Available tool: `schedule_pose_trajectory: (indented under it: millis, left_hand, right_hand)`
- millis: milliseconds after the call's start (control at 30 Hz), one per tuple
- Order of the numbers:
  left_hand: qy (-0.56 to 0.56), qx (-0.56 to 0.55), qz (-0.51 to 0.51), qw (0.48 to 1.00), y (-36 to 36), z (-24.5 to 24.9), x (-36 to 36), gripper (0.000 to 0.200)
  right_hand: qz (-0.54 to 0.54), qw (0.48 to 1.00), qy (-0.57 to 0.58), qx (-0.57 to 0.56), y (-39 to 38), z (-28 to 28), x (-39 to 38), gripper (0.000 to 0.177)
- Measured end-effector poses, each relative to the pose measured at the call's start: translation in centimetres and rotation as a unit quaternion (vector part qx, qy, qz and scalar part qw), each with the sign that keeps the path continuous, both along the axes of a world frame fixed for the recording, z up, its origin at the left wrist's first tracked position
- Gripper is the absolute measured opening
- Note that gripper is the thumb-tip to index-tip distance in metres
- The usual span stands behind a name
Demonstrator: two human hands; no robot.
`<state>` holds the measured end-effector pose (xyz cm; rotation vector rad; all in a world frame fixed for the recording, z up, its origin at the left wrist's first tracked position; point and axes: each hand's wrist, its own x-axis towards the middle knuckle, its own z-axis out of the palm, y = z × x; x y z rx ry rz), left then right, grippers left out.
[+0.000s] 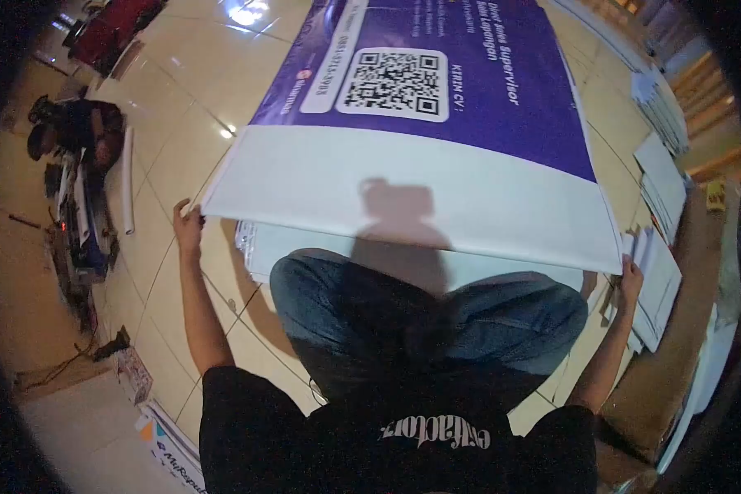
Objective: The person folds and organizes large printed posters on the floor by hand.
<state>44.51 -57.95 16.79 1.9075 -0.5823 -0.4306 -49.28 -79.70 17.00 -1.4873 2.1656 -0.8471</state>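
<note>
A large banner [305, 169], purple with a QR code at its far part and plain white nearest me, stretches out in front of my crossed legs. My left hand [189, 221] pinches its near left corner, and my right hand [631, 276] grips the near right corner. The near edge is raised a little above my knees and runs nearly straight between the hands. Under it lies another white sheet [258, 251], partly hidden by the banner and my legs. A shadow falls across the banner's white part.
Stacked white sheets [659, 288] and brown cardboard [692, 329] lie on the right. On the left are a white tube [128, 181], a person [78, 132] in dark clothes and assorted equipment [82, 222]. A printed board [169, 449] is at the lower left, on the tiled floor [160, 272].
</note>
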Motion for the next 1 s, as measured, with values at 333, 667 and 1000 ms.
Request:
schedule_pose_trajectory:
  millis: [333, 667, 1000]
  left_hand:
    - [-0.023, -0.054, 0.002, 0.998, 8.1, 4.0, -4.8, 0.025]
    - [-0.069, -0.003, 0.036, 0.997, -2.5, 10.0, -0.9, 0.021]
    - [-0.053, -0.024, -0.092, 0.994, -20.0, -3.8, 9.1, 0.037]
  right_hand:
    - [-0.049, 0.990, -0.108, 0.075, 7.6, 6.3, -0.4, 0.038]
    - [0.008, 0.985, -0.139, 0.099, -1.1, 9.5, 0.4, 0.039]
    - [-0.024, 0.967, -0.253, -0.014, -20.1, -2.8, 1.0, 0.040]
